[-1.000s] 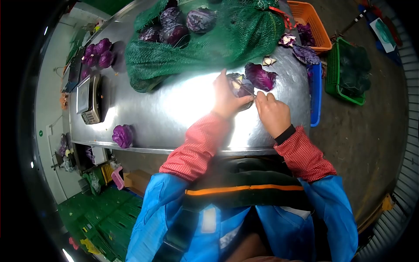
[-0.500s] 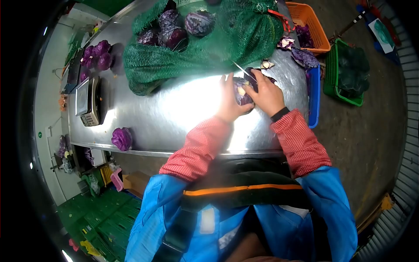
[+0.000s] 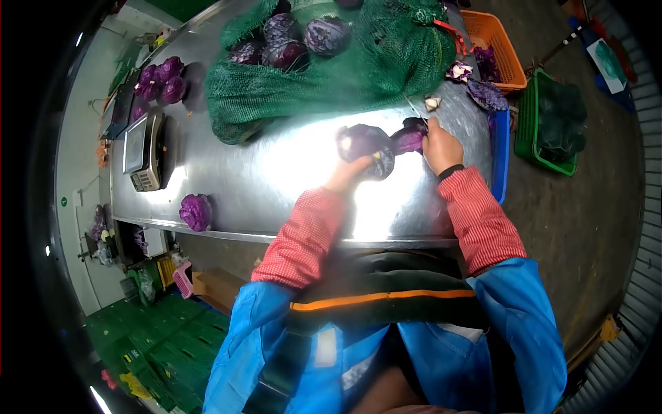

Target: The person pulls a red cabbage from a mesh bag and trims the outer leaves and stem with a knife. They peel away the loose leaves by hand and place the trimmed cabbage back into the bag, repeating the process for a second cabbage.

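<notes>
My left hand [image 3: 347, 174] is wrapped round a red cabbage [image 3: 374, 146] above the shiny metal table, its thumb across the near side. To the right, my right hand [image 3: 442, 148] is closed on a dark purple outer leaf [image 3: 408, 141], which stretches out from the cabbage's side. A knife [image 3: 413, 107] also sticks up from that hand, its thin blade pointing away and its handle hidden by the fingers. Beyond the knife lies a pale cut stem piece [image 3: 432, 103] on the table.
A green mesh sack [image 3: 276, 90] with several red cabbages covers the far side. Trimmed cabbages [image 3: 162, 81] and a scale [image 3: 143, 152] stand left, one cabbage [image 3: 196, 212] near the front edge. Orange [image 3: 514, 62], blue [image 3: 501, 165] and green [image 3: 527, 124] crates are at right.
My hands have moved apart. The right hand has drawn a leaf away from the cabbage to the right, and the left hand has shifted slightly left with the cabbage.
</notes>
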Tool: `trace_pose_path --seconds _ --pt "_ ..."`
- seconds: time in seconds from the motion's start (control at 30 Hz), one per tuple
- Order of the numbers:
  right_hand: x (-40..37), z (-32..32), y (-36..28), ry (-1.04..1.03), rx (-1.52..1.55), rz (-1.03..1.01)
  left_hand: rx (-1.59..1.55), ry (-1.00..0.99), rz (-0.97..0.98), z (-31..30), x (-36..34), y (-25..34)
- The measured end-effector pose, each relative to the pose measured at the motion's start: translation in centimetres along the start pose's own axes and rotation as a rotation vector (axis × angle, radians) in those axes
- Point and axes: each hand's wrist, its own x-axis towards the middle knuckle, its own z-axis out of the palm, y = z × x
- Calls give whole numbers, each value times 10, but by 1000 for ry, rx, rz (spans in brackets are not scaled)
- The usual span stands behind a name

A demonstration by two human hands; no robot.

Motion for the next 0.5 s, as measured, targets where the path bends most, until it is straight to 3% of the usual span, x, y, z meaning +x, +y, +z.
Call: trace_pose_path --seconds 0.03,0.13,0.33,0.5 --pt "-5 -16 -12 -66 -25 17 9 -30 12 -2 0 -1" --pt "-13 -38 -40 68 438 -505 27 -124 -15 -1 0 3" --pt "-5 -18 -26 -361 547 -474 112 -205 -103 -7 2 8" --pt "-17 -9 -21 -253 794 -421 154 -300 -85 -9 1 7"
